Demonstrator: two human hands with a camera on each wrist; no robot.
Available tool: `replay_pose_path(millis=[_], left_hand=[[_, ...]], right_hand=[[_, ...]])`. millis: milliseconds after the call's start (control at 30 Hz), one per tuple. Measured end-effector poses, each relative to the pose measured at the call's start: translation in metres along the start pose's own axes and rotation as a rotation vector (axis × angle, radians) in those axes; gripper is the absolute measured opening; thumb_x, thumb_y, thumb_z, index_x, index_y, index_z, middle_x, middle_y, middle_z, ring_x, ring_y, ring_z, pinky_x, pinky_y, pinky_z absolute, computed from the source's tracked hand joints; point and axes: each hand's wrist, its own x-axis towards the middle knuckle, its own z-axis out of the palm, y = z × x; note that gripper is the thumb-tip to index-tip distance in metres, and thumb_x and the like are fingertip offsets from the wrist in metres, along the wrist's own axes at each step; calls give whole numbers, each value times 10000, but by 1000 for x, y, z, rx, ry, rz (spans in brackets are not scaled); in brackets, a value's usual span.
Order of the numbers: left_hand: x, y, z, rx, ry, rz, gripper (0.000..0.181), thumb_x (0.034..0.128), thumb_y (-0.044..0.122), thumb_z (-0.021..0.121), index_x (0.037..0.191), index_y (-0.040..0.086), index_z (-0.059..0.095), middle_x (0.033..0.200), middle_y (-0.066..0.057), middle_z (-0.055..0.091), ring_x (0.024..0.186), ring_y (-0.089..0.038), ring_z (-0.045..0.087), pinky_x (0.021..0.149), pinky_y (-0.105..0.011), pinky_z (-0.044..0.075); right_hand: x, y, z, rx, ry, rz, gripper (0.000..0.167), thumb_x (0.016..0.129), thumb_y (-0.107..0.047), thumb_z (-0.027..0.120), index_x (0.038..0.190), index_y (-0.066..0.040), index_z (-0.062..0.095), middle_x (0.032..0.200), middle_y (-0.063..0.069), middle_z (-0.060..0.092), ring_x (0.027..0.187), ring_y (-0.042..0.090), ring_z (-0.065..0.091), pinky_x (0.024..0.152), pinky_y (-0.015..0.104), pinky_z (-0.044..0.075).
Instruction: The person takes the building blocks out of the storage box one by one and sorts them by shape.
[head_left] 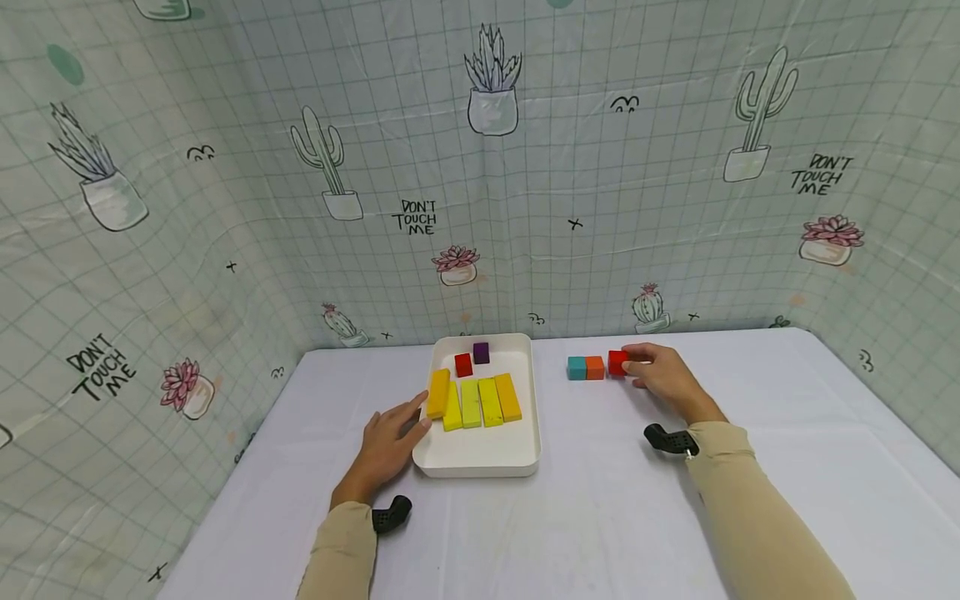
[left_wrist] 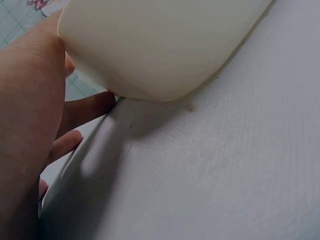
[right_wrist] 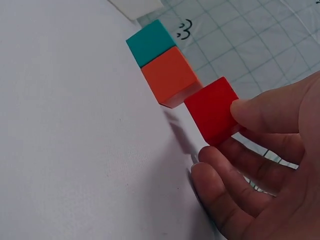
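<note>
A red cube [head_left: 617, 363] is pinched between the thumb and fingers of my right hand [head_left: 663, 379], just right of an orange cube [head_left: 595, 367] that touches a teal cube [head_left: 577, 368]. In the right wrist view the red cube [right_wrist: 212, 111] has a narrow gap to the orange cube [right_wrist: 171, 77]; the teal cube [right_wrist: 151, 43] lies beyond. My left hand [head_left: 388, 442] rests at the left rim of the white tray [head_left: 480, 462], fingers spread, beside a leaning orange-yellow block [head_left: 438, 394]. The left wrist view shows its fingers [left_wrist: 90, 111] by the tray's underside edge [left_wrist: 160, 55].
Inside the tray lie several yellow and yellow-green blocks [head_left: 470, 403], another red cube [head_left: 463, 364] and a purple cube [head_left: 482, 352]. A patterned cloth [head_left: 525, 183] hangs behind the white table [head_left: 585, 517].
</note>
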Motion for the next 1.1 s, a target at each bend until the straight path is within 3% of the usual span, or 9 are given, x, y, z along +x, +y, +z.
replay_pose_path(millis=[233,433,700,1100], left_hand=[[-1,1,-1,-6,-4,-4,572,1040,417,507,1568,239,377,1445,-131,550,1438,-380,322,1178,-638,4],[-1,3,-1,-12,0,-13,573,1038,413,511,1568,240,376,1460,-131,536,1440,-382,315,1178,-636,-4],[0,4,0,-5,1,-24,577,1037,413,513,1570,241,373,1461,-132,535,1439,-381,315,1179,-633,-3],[1,2,1,-4,9,-12,574,1037,413,512,1568,242,376,1446,-124,552,1434,-380,324,1175,-642,3]], right_hand=[[6,2,-1,-75,-14,40,479,1029,-187,539,1461,8,467,1425,264,490,1044,332,645,961,447,518],[12,4,-2,-104,-23,30,474,1021,-189,553,1446,11,488,1393,271,517,931,286,660,879,383,523],[13,2,-1,-121,-33,17,463,1012,-169,553,1427,30,500,1368,277,538,906,275,636,795,315,533],[13,-3,-1,-153,-50,27,470,1014,-181,553,1437,18,498,1370,273,531,884,275,615,799,335,499]])
